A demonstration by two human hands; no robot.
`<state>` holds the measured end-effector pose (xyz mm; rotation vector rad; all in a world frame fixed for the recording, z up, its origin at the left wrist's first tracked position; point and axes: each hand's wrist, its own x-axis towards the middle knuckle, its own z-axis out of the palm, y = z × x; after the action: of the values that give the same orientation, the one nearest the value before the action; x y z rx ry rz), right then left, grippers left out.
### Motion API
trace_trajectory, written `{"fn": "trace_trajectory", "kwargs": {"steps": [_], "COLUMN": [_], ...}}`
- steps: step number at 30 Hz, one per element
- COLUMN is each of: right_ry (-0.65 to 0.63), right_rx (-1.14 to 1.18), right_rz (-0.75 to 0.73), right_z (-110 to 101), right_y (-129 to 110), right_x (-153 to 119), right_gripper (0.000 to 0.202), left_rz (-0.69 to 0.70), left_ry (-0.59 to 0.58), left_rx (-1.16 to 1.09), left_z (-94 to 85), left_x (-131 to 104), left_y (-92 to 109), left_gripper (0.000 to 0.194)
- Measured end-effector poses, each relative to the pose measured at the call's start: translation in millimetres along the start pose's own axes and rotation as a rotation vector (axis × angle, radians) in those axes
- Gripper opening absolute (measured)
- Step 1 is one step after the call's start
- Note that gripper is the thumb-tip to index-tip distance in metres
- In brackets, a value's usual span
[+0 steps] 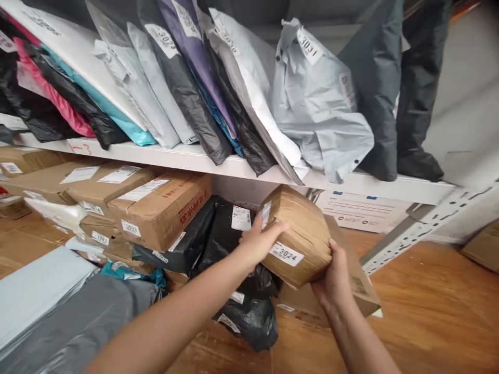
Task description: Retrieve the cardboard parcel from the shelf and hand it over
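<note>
Parcel: brown paper-wrapped parcel (pixel 302 236), tilted, held between both hands just below the edge of the white shelf (pixel 187 156); white sticker reads "3024".
Left hand (pixel 259 241): clasps the parcel's upper left side, fingers curled over its top edge.
Right hand (pixel 335 278): grips the parcel's lower right corner from beneath.
Behind the parcel: flat cardboard box (pixel 360 283) leaning on the wooden floor (pixel 429 311); its print is too small to read.
Left of it: black poly bags (pixel 218 234) with white barcode labels, unreadable.
Further left: stacked cardboard boxes (pixel 156 208), one with red printing, stickers reading "3023" and "3001".
Shelf above: leaning mailer bags; a grey mailer (pixel 319 104) is marked "3031".
Lower left: grey and pale blue mailers (pixel 58 306).
</note>
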<state>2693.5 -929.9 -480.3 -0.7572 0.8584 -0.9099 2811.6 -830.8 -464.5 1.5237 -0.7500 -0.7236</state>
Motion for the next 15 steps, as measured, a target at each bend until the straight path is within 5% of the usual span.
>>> {"fn": "trace_trajectory", "kwargs": {"steps": [5,11,15], "right_ry": [-0.256,-0.451,-0.586], "right_rx": [-0.068,-0.559,-0.728], "right_rz": [-0.005,-0.288,-0.404], "right_z": [43.7,75.0,85.2], "right_y": [29.9,83.5,98.5], "right_x": [-17.1,-15.5,-19.7], "right_gripper": [0.057,0.08,0.096], "left_rz": [-0.039,-0.391,-0.48], "left_ry": [0.186,0.373,0.444], "left_rx": [-0.052,-0.101,-0.086], "left_z": [-65.6,-142.8,-170.0], "left_x": [-32.1,-46.6,-51.0], "left_y": [20.9,-9.2,-19.3], "left_gripper": [0.065,0.085,0.08]}}
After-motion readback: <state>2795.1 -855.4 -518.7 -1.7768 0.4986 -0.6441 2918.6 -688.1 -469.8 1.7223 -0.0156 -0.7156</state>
